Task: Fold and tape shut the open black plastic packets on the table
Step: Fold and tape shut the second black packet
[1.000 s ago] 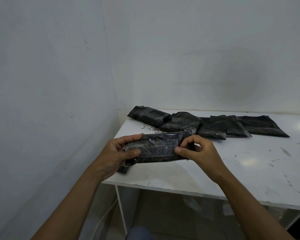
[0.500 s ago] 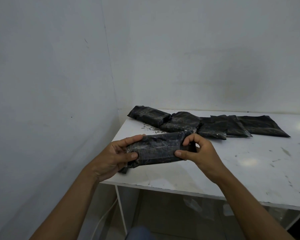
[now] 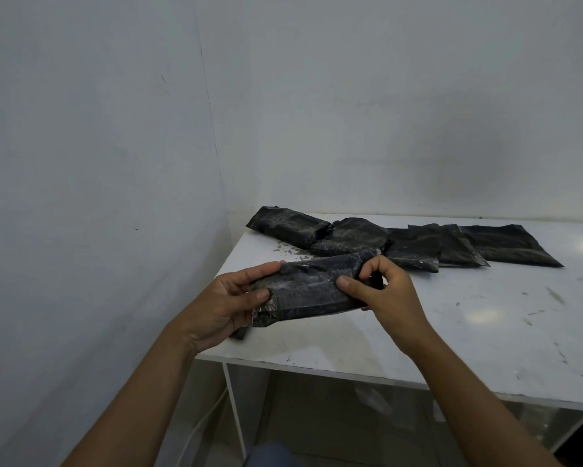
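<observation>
1. Two bare pale walls meet in a corner behind the left end of a white table (image 3: pixel 451 332), whose top is scuffed and speckled with dark marks.
2. Along the table's far edge lies a row of black packets. The two on the left (image 3: pixel 288 225) look bulky and already folded. The ones to the right (image 3: pixel 512 246) lie flat and overlapping, and I judge them unsealed.
3. The packet in work (image 3: pixel 312 289) is held in the air above the table's near left corner, well apart from the row. Its long axis runs left to right, the right end a little higher.
4. It sits between the hands, one at each end, so neither is nearer.
5. The left hand (image 3: pixel 226 305) grips the left end, with its thumb on the near face and its fingers curled over the far edge.
6. The right hand (image 3: pixel 387 291) pinches the right end, thumb flat on the near face and fingers hooked over the top.
7. A glossy film near the left thumb looks like clear tape, though I cannot be sure. No tape roll is in view.
8. Nothing stands between the hands and the table, so setting this packet down or reaching for the flat ones looks unobstructed.
</observation>
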